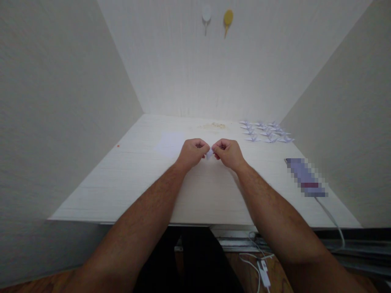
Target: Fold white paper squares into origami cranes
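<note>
The left hand and right hand pinch a small folded paper between them, just above mid-bench, with paper cranes in rows at the far right. A crease this small probably needs aligned edges and firm, even fingertip pressure.

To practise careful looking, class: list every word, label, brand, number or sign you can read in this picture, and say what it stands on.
No text can be read anywhere.
The flat gadget at the right of the desk: blurred into blocks, unreadable.
The small paper piece pinched between left hand and right hand: no print shows.
The folded paper birds and wall hooks: blank.
</note>
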A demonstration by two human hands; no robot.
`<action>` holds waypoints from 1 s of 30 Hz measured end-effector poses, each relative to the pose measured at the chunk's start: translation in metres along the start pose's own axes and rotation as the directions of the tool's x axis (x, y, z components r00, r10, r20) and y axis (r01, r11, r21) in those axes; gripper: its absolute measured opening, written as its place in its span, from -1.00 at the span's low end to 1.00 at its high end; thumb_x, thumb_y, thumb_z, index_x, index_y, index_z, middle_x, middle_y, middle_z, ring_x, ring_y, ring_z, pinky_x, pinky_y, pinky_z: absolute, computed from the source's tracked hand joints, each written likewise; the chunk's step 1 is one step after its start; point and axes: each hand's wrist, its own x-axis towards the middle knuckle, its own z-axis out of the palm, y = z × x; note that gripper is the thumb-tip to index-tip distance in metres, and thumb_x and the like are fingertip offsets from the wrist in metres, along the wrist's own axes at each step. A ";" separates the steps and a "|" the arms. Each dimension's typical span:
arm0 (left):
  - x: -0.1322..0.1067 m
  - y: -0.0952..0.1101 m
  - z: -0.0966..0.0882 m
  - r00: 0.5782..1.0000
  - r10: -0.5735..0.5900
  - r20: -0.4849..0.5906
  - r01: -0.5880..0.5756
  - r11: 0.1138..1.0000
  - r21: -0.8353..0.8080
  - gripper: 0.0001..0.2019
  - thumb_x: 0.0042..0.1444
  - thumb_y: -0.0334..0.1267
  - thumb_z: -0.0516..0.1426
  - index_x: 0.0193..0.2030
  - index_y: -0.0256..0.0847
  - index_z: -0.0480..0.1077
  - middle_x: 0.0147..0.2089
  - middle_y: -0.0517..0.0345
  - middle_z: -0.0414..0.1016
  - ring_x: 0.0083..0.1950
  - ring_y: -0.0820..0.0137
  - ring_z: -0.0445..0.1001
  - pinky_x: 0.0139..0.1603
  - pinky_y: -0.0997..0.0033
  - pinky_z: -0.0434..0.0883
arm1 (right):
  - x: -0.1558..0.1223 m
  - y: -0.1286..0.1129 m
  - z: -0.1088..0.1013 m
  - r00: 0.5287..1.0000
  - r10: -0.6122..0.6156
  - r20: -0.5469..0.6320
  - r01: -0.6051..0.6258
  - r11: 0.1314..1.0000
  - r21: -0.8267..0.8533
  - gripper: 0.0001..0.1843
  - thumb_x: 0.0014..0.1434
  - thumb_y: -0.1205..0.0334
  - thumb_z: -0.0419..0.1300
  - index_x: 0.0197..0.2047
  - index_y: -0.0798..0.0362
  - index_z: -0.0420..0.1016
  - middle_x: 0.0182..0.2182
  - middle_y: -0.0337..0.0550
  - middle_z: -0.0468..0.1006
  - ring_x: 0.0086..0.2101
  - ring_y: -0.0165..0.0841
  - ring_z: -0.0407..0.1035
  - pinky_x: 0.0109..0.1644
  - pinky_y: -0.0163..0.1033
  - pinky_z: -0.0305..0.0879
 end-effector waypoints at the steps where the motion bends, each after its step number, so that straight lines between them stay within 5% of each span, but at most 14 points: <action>1: 0.000 0.001 0.000 1.000 -0.011 0.017 0.011 1.000 0.006 -0.87 -0.08 -0.25 0.18 -0.50 -0.29 0.46 -0.56 0.16 0.45 -0.57 0.49 0.37 -0.55 0.51 0.29 | 0.000 0.000 0.000 1.000 0.001 0.001 -0.001 1.000 -0.010 -0.80 0.03 0.15 0.21 -0.50 0.10 0.44 -0.68 -0.24 0.45 -0.64 -0.48 0.29 -0.58 -0.38 0.17; 7: -0.001 -0.001 -0.001 1.000 0.024 -0.018 -0.022 0.997 0.071 -0.89 -0.11 -0.29 0.19 -0.54 -0.29 0.46 -0.61 0.19 0.41 -0.57 0.53 0.30 -0.56 0.54 0.21 | -0.002 -0.001 -0.001 1.000 -0.002 -0.010 0.001 0.999 -0.047 -0.80 0.03 0.16 0.21 -0.51 0.11 0.44 -0.67 -0.23 0.44 -0.64 -0.46 0.29 -0.57 -0.37 0.15; 21: 0.004 -0.005 0.007 0.995 -0.071 -0.074 0.060 0.987 -0.152 -0.91 -0.18 -0.31 0.21 -0.53 -0.31 0.46 -0.59 0.18 0.43 -0.59 0.54 0.30 -0.53 0.51 0.27 | 0.000 -0.001 0.001 0.998 -0.039 -0.057 0.031 0.990 -0.136 -0.83 0.05 0.20 0.19 -0.51 0.10 0.42 -0.66 -0.24 0.45 -0.60 -0.47 0.30 -0.51 -0.38 0.15; 30: 0.004 -0.007 0.002 0.993 -0.114 -0.008 0.108 0.958 -0.264 -0.88 -0.13 -0.28 0.21 -0.49 -0.32 0.49 -0.52 0.09 0.48 -0.51 0.45 0.41 -0.50 0.46 0.37 | 0.001 0.000 0.002 0.999 0.038 -0.038 -0.036 0.999 0.032 -0.80 0.03 0.16 0.21 -0.51 0.11 0.42 -0.71 -0.29 0.40 -0.68 -0.49 0.24 -0.60 -0.38 0.11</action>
